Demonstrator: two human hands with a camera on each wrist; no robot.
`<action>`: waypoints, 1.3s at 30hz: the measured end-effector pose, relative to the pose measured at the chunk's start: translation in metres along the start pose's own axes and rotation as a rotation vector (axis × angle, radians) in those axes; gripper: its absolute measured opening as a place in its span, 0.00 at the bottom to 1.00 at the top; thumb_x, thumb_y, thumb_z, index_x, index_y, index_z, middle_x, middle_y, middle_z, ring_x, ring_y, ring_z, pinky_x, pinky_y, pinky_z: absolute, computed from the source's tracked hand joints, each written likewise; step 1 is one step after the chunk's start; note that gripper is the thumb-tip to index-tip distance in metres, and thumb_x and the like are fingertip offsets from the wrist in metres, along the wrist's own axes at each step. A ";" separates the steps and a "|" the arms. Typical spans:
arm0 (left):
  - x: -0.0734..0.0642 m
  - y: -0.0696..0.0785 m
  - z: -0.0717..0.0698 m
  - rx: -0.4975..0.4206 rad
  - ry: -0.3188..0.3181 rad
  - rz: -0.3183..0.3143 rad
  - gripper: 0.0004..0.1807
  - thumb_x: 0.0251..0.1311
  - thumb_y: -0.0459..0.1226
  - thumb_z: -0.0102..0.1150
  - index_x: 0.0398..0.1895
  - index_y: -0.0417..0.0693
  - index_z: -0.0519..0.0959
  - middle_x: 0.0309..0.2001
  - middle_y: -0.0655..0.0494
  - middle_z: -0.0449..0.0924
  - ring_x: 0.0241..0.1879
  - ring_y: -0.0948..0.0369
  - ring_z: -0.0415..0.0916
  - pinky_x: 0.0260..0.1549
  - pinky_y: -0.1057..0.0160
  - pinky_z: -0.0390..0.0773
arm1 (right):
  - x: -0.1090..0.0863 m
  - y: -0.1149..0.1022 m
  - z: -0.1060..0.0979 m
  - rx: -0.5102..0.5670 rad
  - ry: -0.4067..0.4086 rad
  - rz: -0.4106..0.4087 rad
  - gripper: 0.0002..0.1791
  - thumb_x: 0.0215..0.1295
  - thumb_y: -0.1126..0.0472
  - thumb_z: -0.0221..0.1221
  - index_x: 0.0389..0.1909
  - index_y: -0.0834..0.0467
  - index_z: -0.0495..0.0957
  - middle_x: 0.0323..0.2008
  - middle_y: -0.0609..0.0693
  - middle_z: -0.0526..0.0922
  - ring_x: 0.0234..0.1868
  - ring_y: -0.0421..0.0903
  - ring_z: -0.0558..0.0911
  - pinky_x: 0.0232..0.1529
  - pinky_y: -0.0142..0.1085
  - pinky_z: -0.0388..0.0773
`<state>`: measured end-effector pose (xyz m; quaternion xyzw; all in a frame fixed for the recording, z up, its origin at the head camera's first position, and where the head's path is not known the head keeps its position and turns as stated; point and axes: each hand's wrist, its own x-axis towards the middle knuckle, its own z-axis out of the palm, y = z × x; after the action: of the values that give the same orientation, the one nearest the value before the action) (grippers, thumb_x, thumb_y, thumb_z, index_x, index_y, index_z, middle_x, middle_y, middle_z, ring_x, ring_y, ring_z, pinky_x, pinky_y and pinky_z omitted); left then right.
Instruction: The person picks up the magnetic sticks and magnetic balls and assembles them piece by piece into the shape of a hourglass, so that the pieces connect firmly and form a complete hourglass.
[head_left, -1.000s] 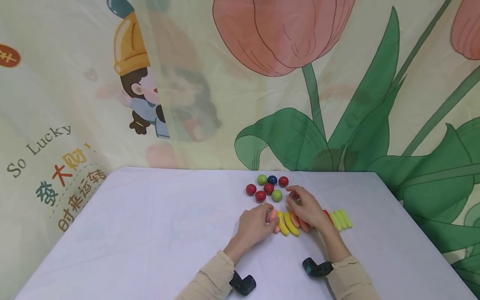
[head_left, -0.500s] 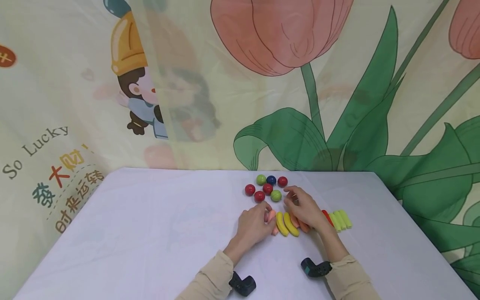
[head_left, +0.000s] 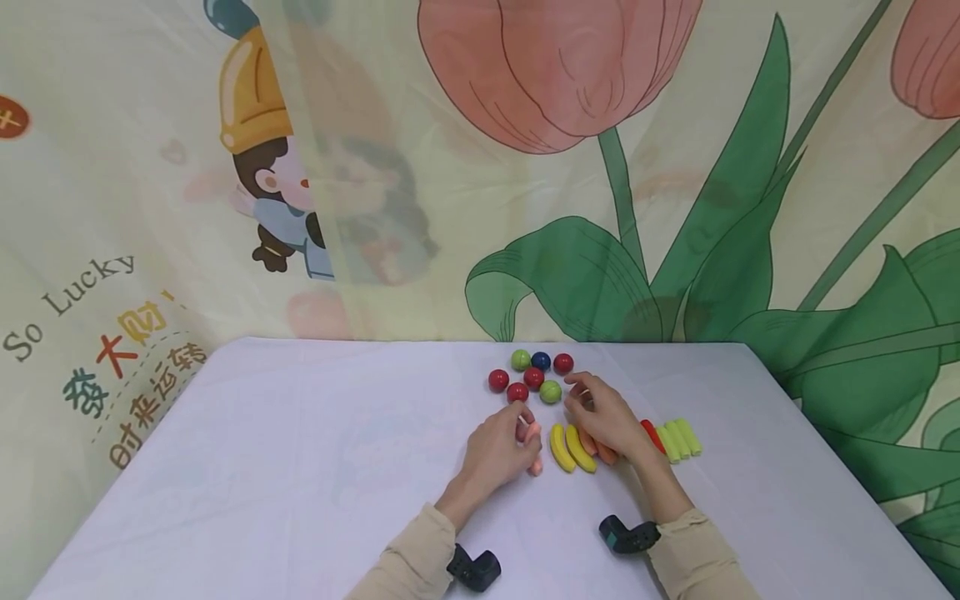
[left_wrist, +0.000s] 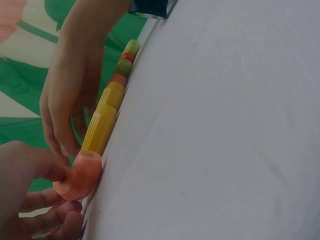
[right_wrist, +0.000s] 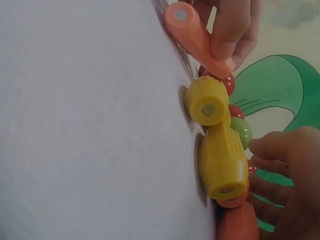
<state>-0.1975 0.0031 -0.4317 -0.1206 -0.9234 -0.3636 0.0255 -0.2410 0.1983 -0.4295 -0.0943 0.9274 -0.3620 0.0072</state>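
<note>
My left hand (head_left: 497, 446) pinches a salmon-pink curved toy piece (head_left: 535, 467) between thumb and fingers; its pale round end faces the right wrist view, where the piece (right_wrist: 192, 35) lies slanted. To its right, two yellow toy bananas (head_left: 573, 448) lie side by side with a gap from the pink piece. My right hand (head_left: 606, 417), fingers loosely bent, hovers over the orange curved pieces (head_left: 606, 452) and partly hides them. In the right wrist view, this hand (right_wrist: 295, 165) has its thumb and fingers apart, close behind the banana and orange pieces.
Beyond my right wrist lie a red piece (head_left: 652, 435) and several light green sticks (head_left: 682, 439). Several red, green and blue balls (head_left: 533, 379) cluster behind the row, near the far edge of the white table (head_left: 300, 467). A printed curtain (head_left: 375, 167) hangs behind it.
The pink piece has moved left with my left hand, away from the bananas, leaving a gap. The right hand keeps its place over the orange pieces; the view has shifted slightly.
</note>
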 end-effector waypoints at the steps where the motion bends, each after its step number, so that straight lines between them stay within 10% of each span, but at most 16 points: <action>1: -0.001 -0.001 -0.001 -0.001 -0.001 -0.004 0.10 0.56 0.42 0.61 0.40 0.52 0.75 0.22 0.63 0.70 0.21 0.67 0.65 0.19 0.70 0.64 | 0.000 0.000 0.000 0.000 0.000 0.001 0.21 0.66 0.56 0.54 0.59 0.55 0.68 0.46 0.53 0.77 0.46 0.48 0.76 0.51 0.47 0.75; 39: -0.018 -0.041 -0.048 0.036 0.041 -0.064 0.10 0.56 0.43 0.59 0.39 0.51 0.76 0.24 0.63 0.73 0.24 0.65 0.68 0.22 0.67 0.66 | 0.003 -0.006 0.005 -0.014 -0.007 -0.002 0.23 0.65 0.57 0.54 0.61 0.56 0.66 0.49 0.55 0.76 0.49 0.51 0.76 0.53 0.48 0.75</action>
<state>-0.1917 -0.0620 -0.4268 -0.0831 -0.9324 -0.3499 0.0351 -0.2426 0.1903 -0.4289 -0.0964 0.9297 -0.3553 0.0094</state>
